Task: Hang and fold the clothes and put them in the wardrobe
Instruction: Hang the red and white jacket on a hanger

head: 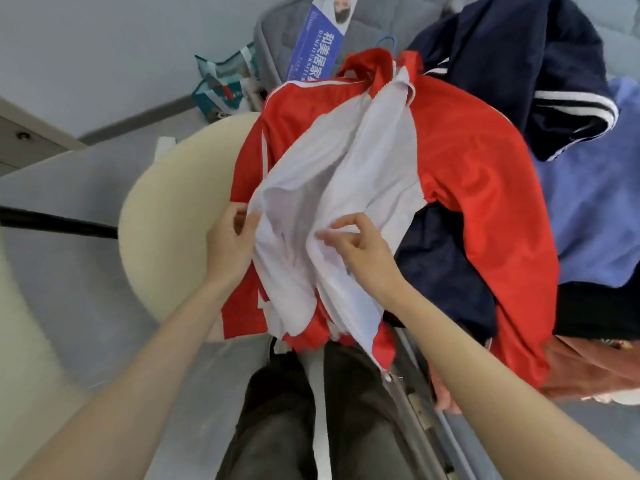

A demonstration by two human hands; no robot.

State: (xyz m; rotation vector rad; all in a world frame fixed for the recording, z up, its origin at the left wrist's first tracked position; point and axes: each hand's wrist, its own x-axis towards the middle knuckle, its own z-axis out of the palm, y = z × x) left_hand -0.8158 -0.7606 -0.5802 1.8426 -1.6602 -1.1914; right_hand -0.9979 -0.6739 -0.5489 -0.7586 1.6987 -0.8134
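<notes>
A: Red jacket, white lining facing up, spread open on the heap of clothes straight ahead of the person. Where are the hands?

B: Both at its near end. The left hand grips the lining's left edge, thumb on top. The right hand sits on the lining just beside it, fingers curled. The tips are blurred, so I cannot tell whether it pinches a fold.

A: And the long axis?

B: It runs away from the person. The collar is at the far end, leaning slightly right, and the hem hangs nearest, over the dark trousers. A blue hanger hook pokes out past the collar.

A: So the hanger end is the far one.

B: Yes. I judge that lifting by the hook means reaching the jacket's whole length. The right hand lies nearer that line. The navy garment crowds the collar from the right and could drag along.
</notes>
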